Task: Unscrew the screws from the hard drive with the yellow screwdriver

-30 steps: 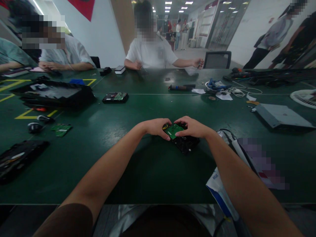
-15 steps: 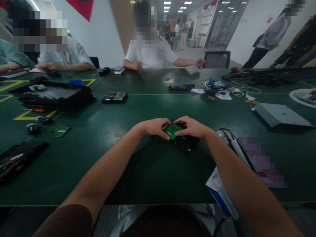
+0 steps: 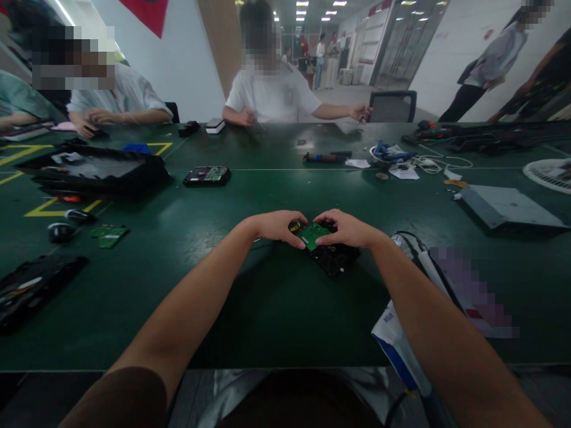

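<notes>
A black hard drive [image 3: 334,259] lies tilted on the green table just ahead of me, a green circuit board [image 3: 316,235] at its upper left part. My right hand [image 3: 345,229] is closed on the board, thumb on its face and fingers at the far edge. Beside the board's left edge, my left hand [image 3: 282,226] curls around a screwdriver [image 3: 295,226] with a yellow-and-black handle. A thin metal shaft shows under the left wrist. The left thumb tip is close to the board; whether it touches cannot be told.
Another hard drive [image 3: 207,176] lies farther off, with green boards [image 3: 110,235] and a black tray [image 3: 93,169] leftward. A grey metal case [image 3: 513,208] and a white-blue bag [image 3: 395,333] are at right. People sit across the table [image 3: 250,202].
My left hand has shifted slightly left and away from the board, and the metal shaft now shows beneath its wrist. My right hand stays on the board.
</notes>
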`<state>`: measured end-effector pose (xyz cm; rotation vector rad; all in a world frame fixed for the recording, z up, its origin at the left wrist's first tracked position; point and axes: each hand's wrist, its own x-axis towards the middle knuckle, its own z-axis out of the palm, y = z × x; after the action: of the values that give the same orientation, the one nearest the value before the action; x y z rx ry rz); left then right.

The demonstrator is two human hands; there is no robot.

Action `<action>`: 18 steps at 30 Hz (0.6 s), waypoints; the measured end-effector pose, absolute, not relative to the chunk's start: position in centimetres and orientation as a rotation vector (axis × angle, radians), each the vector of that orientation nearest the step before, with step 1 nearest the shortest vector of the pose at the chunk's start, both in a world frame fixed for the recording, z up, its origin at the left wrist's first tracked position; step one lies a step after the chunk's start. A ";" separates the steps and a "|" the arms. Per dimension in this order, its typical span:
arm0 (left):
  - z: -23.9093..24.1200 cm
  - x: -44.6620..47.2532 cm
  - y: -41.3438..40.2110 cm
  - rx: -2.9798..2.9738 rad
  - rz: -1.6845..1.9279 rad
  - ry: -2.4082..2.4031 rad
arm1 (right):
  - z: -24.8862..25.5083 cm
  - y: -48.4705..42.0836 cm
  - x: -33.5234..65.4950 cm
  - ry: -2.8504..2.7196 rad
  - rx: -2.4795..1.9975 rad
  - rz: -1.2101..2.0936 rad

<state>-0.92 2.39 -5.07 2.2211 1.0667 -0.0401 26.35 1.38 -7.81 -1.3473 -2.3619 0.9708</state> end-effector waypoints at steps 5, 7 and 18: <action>-4.7 -1.7 3.0 2.244 0.073 1.120 | -7.8 1.4 26.3 -2.368 -1.326 0.976; -4.9 -1.4 2.9 2.247 0.066 1.101 | -7.9 1.4 26.4 -2.368 -1.322 0.974; -5.7 -0.4 2.7 2.252 0.002 1.095 | -7.7 1.2 26.3 -2.341 -1.359 0.991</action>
<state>-0.40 2.66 -5.72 2.2523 1.0955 0.0016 26.26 1.24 -7.71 -1.3588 -2.3407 0.9914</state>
